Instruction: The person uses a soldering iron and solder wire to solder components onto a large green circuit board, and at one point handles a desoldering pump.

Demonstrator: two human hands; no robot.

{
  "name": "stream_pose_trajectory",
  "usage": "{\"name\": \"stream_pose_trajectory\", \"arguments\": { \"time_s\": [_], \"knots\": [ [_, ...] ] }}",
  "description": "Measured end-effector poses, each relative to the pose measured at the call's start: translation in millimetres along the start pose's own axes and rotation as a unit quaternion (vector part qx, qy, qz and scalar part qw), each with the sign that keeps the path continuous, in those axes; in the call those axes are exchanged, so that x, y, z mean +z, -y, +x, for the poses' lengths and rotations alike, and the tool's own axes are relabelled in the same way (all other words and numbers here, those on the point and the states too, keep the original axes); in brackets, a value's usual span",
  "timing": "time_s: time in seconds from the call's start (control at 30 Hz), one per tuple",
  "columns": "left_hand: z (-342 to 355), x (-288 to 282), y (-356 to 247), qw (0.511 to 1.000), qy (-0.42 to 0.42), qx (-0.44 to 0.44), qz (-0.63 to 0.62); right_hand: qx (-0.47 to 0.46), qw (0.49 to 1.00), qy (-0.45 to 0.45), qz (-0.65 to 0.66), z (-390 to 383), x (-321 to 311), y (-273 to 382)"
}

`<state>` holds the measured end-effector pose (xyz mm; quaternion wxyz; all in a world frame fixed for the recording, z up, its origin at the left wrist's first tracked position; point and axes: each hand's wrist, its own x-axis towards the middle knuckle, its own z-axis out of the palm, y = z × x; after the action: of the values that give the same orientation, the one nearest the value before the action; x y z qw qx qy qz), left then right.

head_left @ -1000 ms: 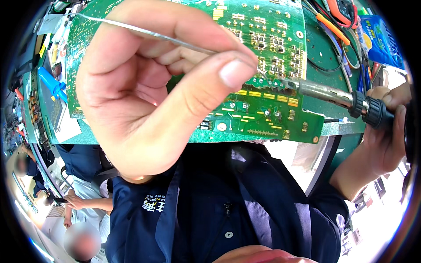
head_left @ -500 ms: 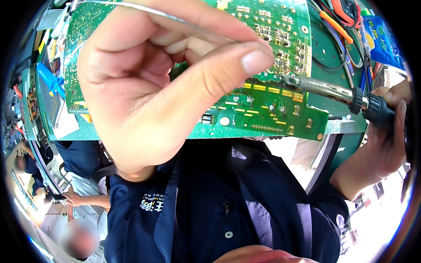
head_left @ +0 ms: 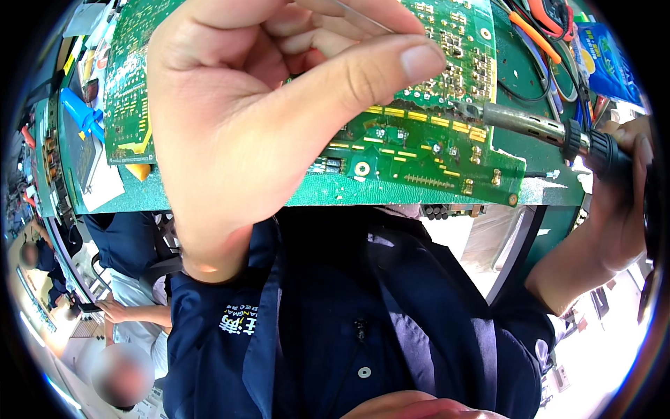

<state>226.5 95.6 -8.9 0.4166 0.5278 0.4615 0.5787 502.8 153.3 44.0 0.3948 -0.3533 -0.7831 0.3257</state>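
A large green circuit board (head_left: 426, 159) with gold pads and many small parts lies on a green mat. My left hand (head_left: 223, 133) hovers over it, thumb and forefinger pinching a thin silvery wire (head_left: 359, 15) that looks like solder. The wire's free end is hidden by the fingers. From the right, my right hand (head_left: 634, 150) grips a soldering iron (head_left: 525, 121) by its black handle. The iron's tip is at the board, beside the row of gold pads; whether it touches cannot be made out. The left hand covers the board's middle.
A blue pump-like tool (head_left: 78, 110) and dark flat items lie to the left. At the far right are an orange-handled tool (head_left: 536, 36), cables and a blue packet (head_left: 606, 63). The mat's front edge (head_left: 335, 198) is close to me. Another person's hand (head_left: 115, 311) shows lower left.
The whole bench sits slightly higher in view. My left hand has shifted a little right and farther away, still pinching the wire. The iron remains near the same board area.
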Motion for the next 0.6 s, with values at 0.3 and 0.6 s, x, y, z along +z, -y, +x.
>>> {"name": "stream_pose_trajectory", "arguments": {
  "time_s": [0.3, 0.6],
  "knots": [
    [0, 3, -1, 0.998, 0.000, -0.035, -0.050, 0.036, 0.991, 0.071, 0.112, 7, -1, 5],
    [4, 11, -4, 0.995, 0.006, -0.051, -0.082, -0.012, 0.994, 0.106, -0.020, 7, -16, 0]
  ]
}}
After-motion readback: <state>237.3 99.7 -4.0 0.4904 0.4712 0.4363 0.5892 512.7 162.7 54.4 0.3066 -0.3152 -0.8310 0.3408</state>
